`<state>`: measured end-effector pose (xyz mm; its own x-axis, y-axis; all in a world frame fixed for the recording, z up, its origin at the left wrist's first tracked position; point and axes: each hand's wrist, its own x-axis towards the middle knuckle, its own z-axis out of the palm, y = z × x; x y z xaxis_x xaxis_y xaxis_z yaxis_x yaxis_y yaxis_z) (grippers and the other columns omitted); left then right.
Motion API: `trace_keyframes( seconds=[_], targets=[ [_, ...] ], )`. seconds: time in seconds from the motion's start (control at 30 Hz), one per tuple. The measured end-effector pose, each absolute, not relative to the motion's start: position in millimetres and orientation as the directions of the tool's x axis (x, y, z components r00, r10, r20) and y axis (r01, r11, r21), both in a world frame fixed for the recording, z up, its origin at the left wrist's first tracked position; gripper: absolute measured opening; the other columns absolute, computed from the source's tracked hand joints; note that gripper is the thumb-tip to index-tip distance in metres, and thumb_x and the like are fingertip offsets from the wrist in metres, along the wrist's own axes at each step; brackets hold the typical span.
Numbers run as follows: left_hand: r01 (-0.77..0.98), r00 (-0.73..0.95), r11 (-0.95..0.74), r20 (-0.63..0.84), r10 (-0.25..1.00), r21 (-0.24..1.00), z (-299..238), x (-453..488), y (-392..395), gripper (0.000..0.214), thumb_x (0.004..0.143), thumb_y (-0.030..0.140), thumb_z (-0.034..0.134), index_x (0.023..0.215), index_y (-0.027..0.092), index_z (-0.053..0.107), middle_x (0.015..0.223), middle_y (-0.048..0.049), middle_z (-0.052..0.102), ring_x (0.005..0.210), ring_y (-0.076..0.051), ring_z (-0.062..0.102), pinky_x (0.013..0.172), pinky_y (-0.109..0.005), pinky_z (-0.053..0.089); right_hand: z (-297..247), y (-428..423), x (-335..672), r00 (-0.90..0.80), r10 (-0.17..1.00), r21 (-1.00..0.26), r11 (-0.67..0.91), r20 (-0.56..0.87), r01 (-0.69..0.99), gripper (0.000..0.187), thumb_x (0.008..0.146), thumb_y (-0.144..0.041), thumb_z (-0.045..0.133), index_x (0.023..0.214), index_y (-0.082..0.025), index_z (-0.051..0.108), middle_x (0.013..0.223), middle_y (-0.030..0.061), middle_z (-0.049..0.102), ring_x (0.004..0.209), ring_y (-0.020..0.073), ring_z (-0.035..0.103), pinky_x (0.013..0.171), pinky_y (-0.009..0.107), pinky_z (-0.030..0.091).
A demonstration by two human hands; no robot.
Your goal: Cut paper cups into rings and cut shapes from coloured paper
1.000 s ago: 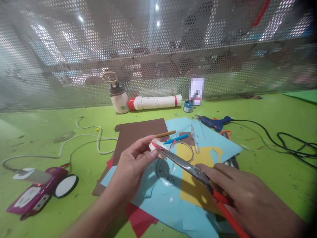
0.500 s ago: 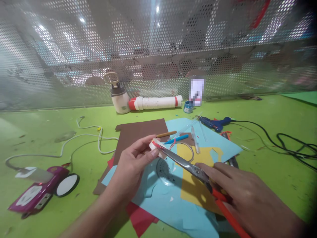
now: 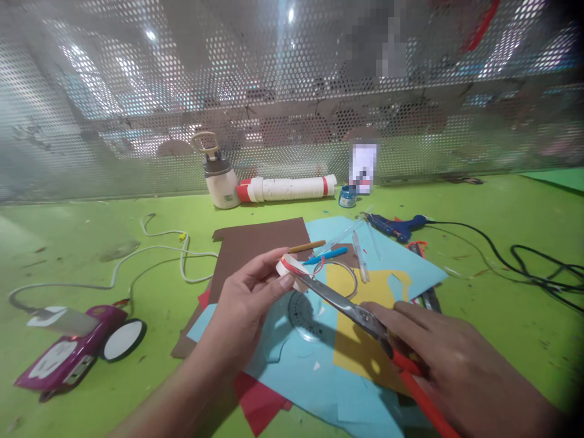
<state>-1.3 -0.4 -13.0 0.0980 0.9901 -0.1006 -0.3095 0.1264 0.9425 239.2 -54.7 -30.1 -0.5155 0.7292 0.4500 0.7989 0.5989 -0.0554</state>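
Observation:
My left hand (image 3: 246, 298) pinches a small white and red paper roll (image 3: 288, 266) between thumb and fingers above the coloured sheets. My right hand (image 3: 449, 362) grips red-handled scissors (image 3: 351, 310), and their blade tips reach the paper roll. Under both hands lie a light blue sheet (image 3: 319, 365), a yellow sheet (image 3: 360, 347) and a clear round protractor (image 3: 303, 313). A brown sheet (image 3: 255, 243) lies just behind my left hand, and red paper (image 3: 255, 401) shows beneath the blue one.
A green table (image 3: 114, 231) holds a purple toy car (image 3: 73, 356) with a white cable (image 3: 150, 255) at left. A bottle (image 3: 219, 176), a white tube (image 3: 285, 188) and a small jar (image 3: 347, 196) stand by the perforated metal wall. A blue glue gun (image 3: 396, 226) with black cord (image 3: 524, 255) lies right.

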Motion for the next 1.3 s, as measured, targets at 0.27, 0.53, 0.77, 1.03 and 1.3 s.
trace_keyframes(
  seconds=[0.27,0.53,0.77,1.03,1.3],
  targets=[
    [-0.339,0.109,0.133,-0.102,0.989,0.931,-11.2,-1.5,-2.1,0.036,0.072,0.020,0.079,0.107,0.018,0.070,0.103,-0.0060,0.075,0.089,-0.015,0.067,0.085,-0.027,0.050,-31.2,-53.2,239.4,-0.504,0.748,-0.054,0.579,0.432,0.813,0.047,0.073,-0.005,0.040,0.117,-0.018,0.053,0.087,0.0110,0.071,0.066,0.0235,0.070,0.047,0.032,0.055],
    [-0.337,0.107,0.160,-0.131,0.986,0.928,-11.8,0.0,-1.5,0.037,0.071,0.021,0.079,0.107,0.017,0.070,0.101,-0.0076,0.076,0.089,-0.017,0.067,0.082,-0.028,0.051,-35.3,-55.6,246.7,-0.511,0.774,-0.079,0.575,0.375,0.814,0.048,0.077,-0.007,0.042,0.123,-0.019,0.048,0.090,0.0103,0.068,0.073,0.0250,0.070,0.057,0.041,0.059],
    [-0.338,0.097,0.129,-0.102,0.990,0.932,-11.3,-1.2,-1.7,0.037,0.072,0.021,0.079,0.108,0.018,0.071,0.104,-0.0071,0.075,0.092,-0.017,0.067,0.087,-0.028,0.049,-33.9,-55.4,245.3,-0.504,0.765,-0.060,0.571,0.399,0.819,0.044,0.078,-0.007,0.041,0.119,-0.017,0.052,0.090,0.0116,0.069,0.073,0.0248,0.070,0.055,0.037,0.058],
    [-0.339,0.095,0.134,-0.107,0.990,0.931,-9.8,-1.3,-2.0,0.038,0.069,0.022,0.081,0.106,0.018,0.071,0.101,-0.0074,0.075,0.091,-0.018,0.067,0.087,-0.030,0.049,-29.4,-55.9,240.9,-0.513,0.739,-0.041,0.586,0.436,0.809,0.040,0.079,-0.008,0.039,0.115,-0.016,0.054,0.090,0.0123,0.073,0.067,0.0225,0.070,0.050,0.030,0.055],
    [-0.345,0.100,0.133,-0.105,0.989,0.929,-11.1,-1.7,-2.3,0.038,0.071,0.021,0.080,0.108,0.018,0.070,0.104,-0.0077,0.075,0.093,-0.018,0.067,0.087,-0.029,0.049,-34.3,-57.2,242.0,-0.480,0.786,-0.140,0.566,0.390,0.812,0.041,0.080,-0.010,0.041,0.118,-0.020,0.053,0.100,0.0105,0.072,0.080,0.0236,0.070,0.054,0.029,0.055]
  ],
)
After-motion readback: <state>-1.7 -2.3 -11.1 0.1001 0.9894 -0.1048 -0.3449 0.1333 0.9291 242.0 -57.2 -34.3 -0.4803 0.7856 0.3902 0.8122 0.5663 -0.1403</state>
